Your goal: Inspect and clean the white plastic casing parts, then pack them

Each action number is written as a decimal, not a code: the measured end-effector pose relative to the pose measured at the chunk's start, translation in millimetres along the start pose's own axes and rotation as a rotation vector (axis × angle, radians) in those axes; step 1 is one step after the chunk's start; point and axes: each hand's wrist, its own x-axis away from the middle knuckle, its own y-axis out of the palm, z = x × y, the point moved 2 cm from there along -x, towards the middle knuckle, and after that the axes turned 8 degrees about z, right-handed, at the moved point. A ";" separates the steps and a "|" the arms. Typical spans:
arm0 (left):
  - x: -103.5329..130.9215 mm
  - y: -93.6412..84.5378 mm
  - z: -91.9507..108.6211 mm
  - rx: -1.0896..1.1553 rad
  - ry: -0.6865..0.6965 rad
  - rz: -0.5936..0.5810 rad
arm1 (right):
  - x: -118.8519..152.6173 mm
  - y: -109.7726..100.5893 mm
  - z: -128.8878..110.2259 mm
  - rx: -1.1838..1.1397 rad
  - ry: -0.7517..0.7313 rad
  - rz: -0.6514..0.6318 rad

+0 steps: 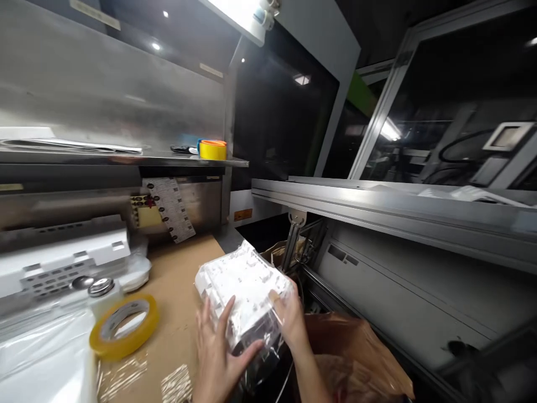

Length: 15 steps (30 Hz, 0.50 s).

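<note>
A white molded plastic part [241, 280] in a clear plastic bag [264, 330] is tilted above the right edge of the cardboard-covered table. My right hand [289, 313] grips its right side, the thumb on top and the other fingers partly hidden behind. At the near left side, my left hand [220, 347] is open, its fingers and thumb spread against the bagged part. Loose clear film bunches between the two hands. The underside of the part is hidden.
A yellow tape roll [125, 327] and a metal-capped bottle [102, 291] are left on the cardboard [176, 280]. White plastic housings [84, 252] stand behind them. A metal shelf [159, 161] and an aluminum rail [377, 207] run across; a brown bag [356, 352] sits below right.
</note>
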 end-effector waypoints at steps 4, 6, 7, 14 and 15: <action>1.2 21.0 -9.9 0.199 -0.358 -0.045 | -27.5 -42.2 -3.7 0.228 0.005 -0.205; -2.4 26.8 -6.8 0.239 -0.417 -0.023 | -40.7 -49.7 0.4 0.215 0.050 -0.417; -5.5 29.8 -5.3 0.249 -0.430 -0.010 | -45.8 -48.1 5.1 0.172 0.079 -0.512; -53.8 64.6 -15.9 0.280 -0.349 0.019 | -63.6 3.9 48.9 0.066 0.036 -0.561; -61.9 69.6 -18.8 0.290 -0.342 0.006 | -68.8 6.0 48.1 0.095 0.020 -0.558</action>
